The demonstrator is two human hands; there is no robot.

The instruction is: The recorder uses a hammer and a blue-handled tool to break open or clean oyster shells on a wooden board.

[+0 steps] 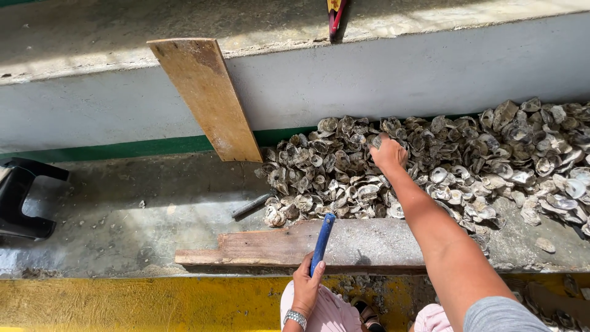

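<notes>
**One hand on the shells, one on the tool**

The right hand [388, 154] reaches far out over the shell pile [491, 166], its fingers curled down around a grey shell [376, 141] at the top of the heap, closed on it from above. The forearm stretches from the near right corner across the near plank [270, 246] to the pile.

The left hand [305, 287] sits near, low in the middle, wrapped tightly around the lower end of a blue-handled tool [323, 241]. The handle slants up and slightly right from the fist, its far end lying over the near plank. A watch [295, 318] is on that wrist.

The shells lie heaped on the concrete floor [153, 209] against a grey wall [399, 80], filling the right half of the scene. A second plank [208, 98] leans against the wall to the left of the pile. A dark metal rod [251, 205] lies on the floor just left of the shells. A black stool [21, 197] stands at the far left edge.
</notes>
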